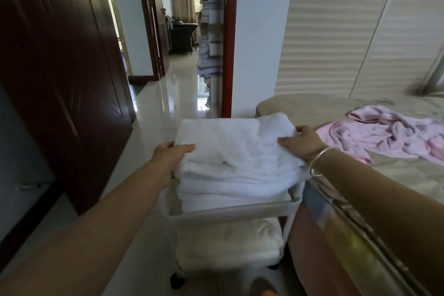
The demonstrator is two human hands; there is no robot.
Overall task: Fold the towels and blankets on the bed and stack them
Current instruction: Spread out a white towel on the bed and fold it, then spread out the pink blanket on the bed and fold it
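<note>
Two hands hold the work, and I take it from left of the cart (pixel 228 211). Well left of the cart stands a dark wooden door (pixel 60 79), clear of everything I need. At the cart's left side the left hand (pixel 173 154) grips the left edge of the top towel (pixel 235 144), thumb over it and fingers tucked below. That folded white towel lies on the stack of towels (pixel 230 185) filling the cart's upper tray, with its long side running across from one hand to the other. More folded white cloth (pixel 228 243) sits on the cart's lower shelf. At the cart's right side the right hand (pixel 302 142), a bracelet (pixel 322 161) on its wrist, pinches the towel's rumpled right edge. Just right of the cart the bed (pixel 300 106) begins; whether it touches the tray I cannot tell. Farther right of the cart, on the bed, lies the pink blanket (pixel 384 137), unfolded and bunched, spreading away rightward. I judge the towel only needs squaring on the stack before I let go. The blanket would come next, and the right hand is much the nearer to it, with only bare sheet showing between that hand and the blanket's near edge.
</note>
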